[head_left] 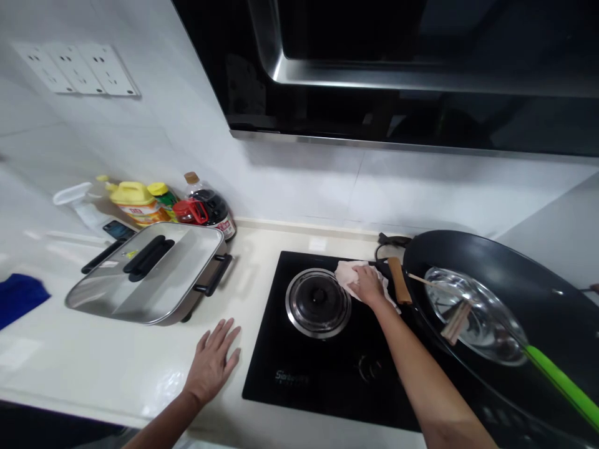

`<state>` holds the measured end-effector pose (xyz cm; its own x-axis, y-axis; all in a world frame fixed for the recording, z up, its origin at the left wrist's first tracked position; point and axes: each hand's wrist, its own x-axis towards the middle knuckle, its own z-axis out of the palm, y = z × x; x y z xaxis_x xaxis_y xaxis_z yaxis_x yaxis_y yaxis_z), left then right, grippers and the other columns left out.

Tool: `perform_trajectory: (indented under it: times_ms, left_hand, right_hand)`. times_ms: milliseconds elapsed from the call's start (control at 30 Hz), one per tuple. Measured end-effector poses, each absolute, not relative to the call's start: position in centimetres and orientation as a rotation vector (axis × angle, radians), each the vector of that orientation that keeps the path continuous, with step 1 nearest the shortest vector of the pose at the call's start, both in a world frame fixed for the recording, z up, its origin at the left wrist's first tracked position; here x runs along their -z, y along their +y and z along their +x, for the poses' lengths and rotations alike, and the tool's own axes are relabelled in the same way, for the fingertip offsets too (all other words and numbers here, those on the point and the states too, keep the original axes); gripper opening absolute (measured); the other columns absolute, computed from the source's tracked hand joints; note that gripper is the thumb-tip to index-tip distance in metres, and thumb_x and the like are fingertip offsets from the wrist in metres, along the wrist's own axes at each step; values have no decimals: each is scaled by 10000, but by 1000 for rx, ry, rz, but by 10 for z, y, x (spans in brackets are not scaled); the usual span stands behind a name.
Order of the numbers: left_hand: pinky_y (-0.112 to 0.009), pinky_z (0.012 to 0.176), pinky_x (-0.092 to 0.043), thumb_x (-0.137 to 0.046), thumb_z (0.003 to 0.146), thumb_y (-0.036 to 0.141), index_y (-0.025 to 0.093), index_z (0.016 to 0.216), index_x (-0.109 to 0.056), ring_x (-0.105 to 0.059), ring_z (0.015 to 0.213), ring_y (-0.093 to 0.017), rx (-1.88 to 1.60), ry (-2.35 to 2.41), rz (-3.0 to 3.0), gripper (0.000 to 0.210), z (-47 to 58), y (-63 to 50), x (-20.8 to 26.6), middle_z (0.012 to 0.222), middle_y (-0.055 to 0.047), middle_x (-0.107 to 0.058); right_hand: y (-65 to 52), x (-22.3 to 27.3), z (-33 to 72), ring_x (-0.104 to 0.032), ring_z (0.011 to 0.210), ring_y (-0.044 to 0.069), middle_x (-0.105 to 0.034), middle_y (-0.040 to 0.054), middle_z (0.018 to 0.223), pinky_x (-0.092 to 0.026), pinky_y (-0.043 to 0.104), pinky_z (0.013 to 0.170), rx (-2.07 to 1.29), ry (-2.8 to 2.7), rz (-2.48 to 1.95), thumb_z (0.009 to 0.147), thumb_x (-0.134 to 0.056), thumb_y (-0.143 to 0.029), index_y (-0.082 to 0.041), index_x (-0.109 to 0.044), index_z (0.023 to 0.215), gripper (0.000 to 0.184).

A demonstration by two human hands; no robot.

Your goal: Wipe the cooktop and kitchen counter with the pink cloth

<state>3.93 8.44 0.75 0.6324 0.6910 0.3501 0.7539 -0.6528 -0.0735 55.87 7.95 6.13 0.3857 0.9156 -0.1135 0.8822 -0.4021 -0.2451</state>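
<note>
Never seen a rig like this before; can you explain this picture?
There's no machine: these are a person's bare hands, seen from a camera worn on the head, looking forward and down. The left hand lies palm down on the pale counter, holding nothing. The right hand is on a pale cloth over the black cooktop; whether it grips or only presses is unclear. Left of the cooktop sit a lidded pan and bottles; to the right, a wok with a metal bowl inside.

Soft light is filling the scene; glare is shining on the counter (93, 355), a faint shadow is lying below the hood (397, 115), and the pan (556, 299) is looking stretched at right.
</note>
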Motion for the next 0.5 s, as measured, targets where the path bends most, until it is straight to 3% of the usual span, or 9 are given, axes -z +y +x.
perform_trajectory:
  times_ms: [333, 500]
  left_hand:
    - [-519, 1147, -353, -444, 998, 472, 256, 1420, -619, -474, 1457, -329, 434, -1295, -2706, 505, 42, 86, 0, 1552, -92, -554]
    - [-522, 1130, -369, -434, 998, 465, 254, 1408, -628, -483, 1450, -328, 436, -1270, -2688, 500, 41, 88, 2, 1548, -88, -559]
  right_hand:
    - [-37, -88, 528, -439, 1226, 279, -523, 84, 1315, -342, 377, 1036, -722, -1893, -2385, 696, -752, -181, -225, -590, 1207, 538]
    - [-51, -100, 442, -348, 1341, 327, -454, 91, 1414, -259, 462, 1143, -933, -2182, -2080, 620, -763, -135, -227, -583, 1230, 643]
